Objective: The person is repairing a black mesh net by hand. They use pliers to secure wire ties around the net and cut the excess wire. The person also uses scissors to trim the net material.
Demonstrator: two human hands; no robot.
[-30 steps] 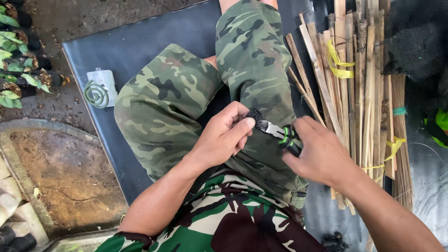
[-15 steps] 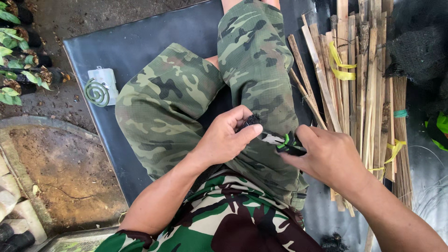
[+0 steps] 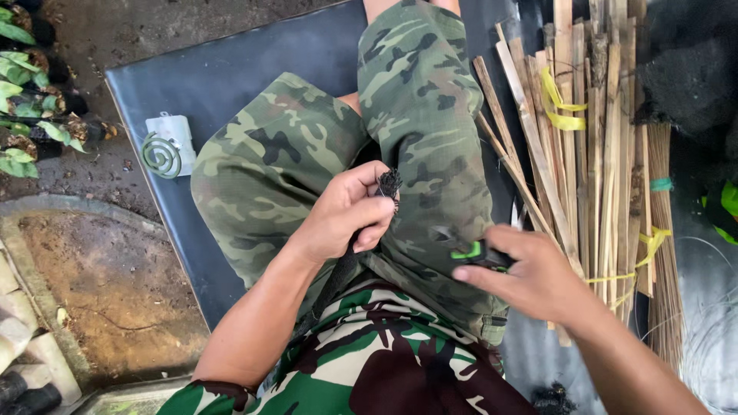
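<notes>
Left hand clamped on frayed black woven strap above camouflage lap; right hand closed around black-and-green cutter, apart. Strap end looks cut; bamboo slats lie untied.

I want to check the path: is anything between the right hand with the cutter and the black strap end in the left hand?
Nothing visible. The left hand pinches the frayed black strap above the camouflage trousers; the right hand grips the black-and-green cutter. Only open air over trouser fabric separates them.
</notes>
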